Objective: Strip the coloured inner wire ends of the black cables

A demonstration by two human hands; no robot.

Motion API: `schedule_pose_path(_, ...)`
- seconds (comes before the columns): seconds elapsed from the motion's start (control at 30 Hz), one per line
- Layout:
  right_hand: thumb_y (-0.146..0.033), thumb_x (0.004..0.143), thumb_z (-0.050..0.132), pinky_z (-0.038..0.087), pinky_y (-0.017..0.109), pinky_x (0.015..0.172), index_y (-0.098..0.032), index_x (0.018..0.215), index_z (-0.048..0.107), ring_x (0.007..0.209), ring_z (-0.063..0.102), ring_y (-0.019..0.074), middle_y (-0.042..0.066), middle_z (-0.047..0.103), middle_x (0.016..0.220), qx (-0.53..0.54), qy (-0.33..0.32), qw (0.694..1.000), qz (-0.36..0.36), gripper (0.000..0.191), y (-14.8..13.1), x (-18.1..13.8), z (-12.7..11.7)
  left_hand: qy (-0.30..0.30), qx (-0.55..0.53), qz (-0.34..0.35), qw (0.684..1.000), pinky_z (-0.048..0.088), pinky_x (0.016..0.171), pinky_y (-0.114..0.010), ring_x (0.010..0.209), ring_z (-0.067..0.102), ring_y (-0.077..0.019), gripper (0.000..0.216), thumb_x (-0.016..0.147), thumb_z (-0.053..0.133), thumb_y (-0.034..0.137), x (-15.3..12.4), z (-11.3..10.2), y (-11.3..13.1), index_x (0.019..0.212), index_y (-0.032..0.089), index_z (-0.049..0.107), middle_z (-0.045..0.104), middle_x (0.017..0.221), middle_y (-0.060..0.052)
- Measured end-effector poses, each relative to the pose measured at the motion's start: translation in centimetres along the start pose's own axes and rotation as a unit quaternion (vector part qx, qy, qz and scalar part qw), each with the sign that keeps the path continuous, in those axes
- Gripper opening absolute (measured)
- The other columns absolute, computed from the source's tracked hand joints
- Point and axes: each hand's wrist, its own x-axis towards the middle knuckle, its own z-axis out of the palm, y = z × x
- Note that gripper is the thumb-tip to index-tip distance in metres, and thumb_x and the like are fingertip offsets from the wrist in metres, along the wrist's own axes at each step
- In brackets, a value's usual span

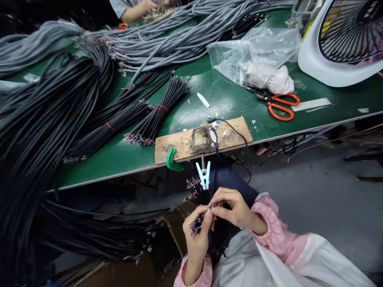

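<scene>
My left hand is closed around a bunch of black cables, whose stripped ends with red and white wires stick out of the fist. With its thumb and forefinger pressed together, my right hand pinches a small wire end against my left fingertips. More black cable ends lie just beyond both hands. Above them, a light blue clothes peg grips the metal shaft of a small motor-like device. That device sits on a wooden board at the table's edge.
A green clamp holds the board to the green table. Bundles of black cables and grey cables cover the left and back. Orange-handled scissors, a plastic bag and a white fan stand right. Another person's hand works across the table.
</scene>
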Motion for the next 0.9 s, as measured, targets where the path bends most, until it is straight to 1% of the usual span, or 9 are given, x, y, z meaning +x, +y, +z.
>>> schedule_pose_path(0.1, -0.031, 0.086, 0.076, 0.047, 0.024, 0.056, -0.015, 0.08, 0.076, 0.064, 0.059, 0.0139, 0.005, 0.066, 0.073, 0.001, 0.043, 0.999, -0.005, 0.017, 0.1, 0.1, 0.1, -0.003, 0.014, 0.009, 1.0, 0.041, 0.051, -0.021, 0.049, 0.052, -0.0102, 0.02, 0.09, 0.068, 0.03, 0.1, 0.0, 0.3, 0.075, 0.018, 0.072, 0.06, 0.057, 0.003)
schedule_pose_path(0.2, -0.033, 0.086, 0.076, 0.046, 0.024, 0.054, -0.016, 0.077, 0.075, 0.062, 0.058, 0.0134, 0.004, 0.064, 0.071, -0.003, 0.06, 0.998, -0.007, 0.019, 0.2, 0.1, 0.2, -0.009, 0.013, 0.015, 1.0, 0.042, 0.053, -0.02, 0.051, 0.055, -0.0108, 0.018, 0.091, 0.067, 0.028, 0.2, 0.0, 0.3, 0.076, 0.019, 0.073, 0.061, 0.058, 0.003)
schedule_pose_path(0.37, -0.033, 0.087, 0.075, 0.045, 0.024, 0.055, -0.015, 0.089, 0.076, 0.062, 0.058, 0.0131, 0.005, 0.066, 0.076, -0.004, 0.053, 0.999, -0.004, 0.018, 0.2, 0.1, 0.3, -0.009, 0.004, 0.011, 1.0, 0.041, 0.052, -0.021, 0.051, 0.054, -0.011, 0.019, 0.09, 0.068, 0.028, 0.2, -0.1, 0.1, 0.075, 0.018, 0.072, 0.059, 0.058, 0.003)
schedule_pose_path(0.5, -0.029, 0.088, 0.074, 0.047, 0.025, 0.057, -0.016, 0.081, 0.076, 0.065, 0.06, 0.0146, 0.005, 0.069, 0.074, -0.016, 0.06, 0.998, -0.033, 0.015, 0.2, 0.1, 0.3, -0.009, 0.009, -0.005, 1.0, 0.038, 0.051, -0.02, 0.049, 0.049, -0.0096, 0.021, 0.09, 0.068, 0.03, 0.1, -0.1, 0.1, 0.073, 0.018, 0.07, 0.056, 0.056, 0.004)
schedule_pose_path(0.63, -0.028, 0.09, 0.073, 0.046, 0.026, 0.059, -0.017, 0.078, 0.075, 0.065, 0.059, 0.0152, 0.004, 0.068, 0.071, -0.037, 0.056, 0.996, -0.053, 0.016, 0.1, 0.0, 0.3, -0.007, -0.007, -0.034, 0.999, 0.033, 0.048, -0.021, 0.049, 0.044, -0.0092, 0.023, 0.09, 0.068, 0.032, -0.2, -0.2, -0.3, 0.072, 0.017, 0.068, 0.053, 0.056, 0.004)
schedule_pose_path(0.77, -0.028, 0.09, 0.073, 0.045, 0.027, 0.061, -0.017, 0.078, 0.073, 0.064, 0.056, 0.0148, 0.003, 0.064, 0.07, -0.047, 0.049, 0.996, -0.06, 0.017, 0.1, -0.1, 0.2, -0.03, -0.036, -0.047, 0.998, 0.028, 0.047, -0.022, 0.05, 0.038, -0.0089, 0.028, 0.092, 0.066, 0.034, -0.3, -0.4, -0.7, 0.07, 0.017, 0.065, 0.049, 0.056, 0.004)
schedule_pose_path(0.83, -0.03, 0.089, 0.075, 0.043, 0.027, 0.061, -0.017, 0.077, 0.072, 0.064, 0.055, 0.0145, 0.002, 0.063, 0.069, -0.033, 0.043, 0.997, -0.061, 0.018, 0.2, -0.1, 0.3, -0.039, -0.057, -0.055, 0.996, 0.024, 0.046, -0.022, 0.048, 0.034, -0.0083, 0.032, 0.093, 0.065, 0.036, -0.3, -0.5, -0.9, 0.067, 0.016, 0.063, 0.046, 0.055, 0.005)
schedule_pose_path(0.9, -0.034, 0.088, 0.076, 0.042, 0.027, 0.06, -0.017, 0.075, 0.071, 0.064, 0.054, 0.0141, 0.002, 0.061, 0.069, 0.009, 0.028, 0.998, -0.054, 0.022, 0.4, -0.1, 0.4, -0.054, -0.069, -0.054, 0.995, 0.023, 0.046, -0.023, 0.048, 0.034, -0.0084, 0.035, 0.094, 0.064, 0.038, -0.3, -0.7, -1.1, 0.066, 0.016, 0.061, 0.046, 0.055, 0.004)
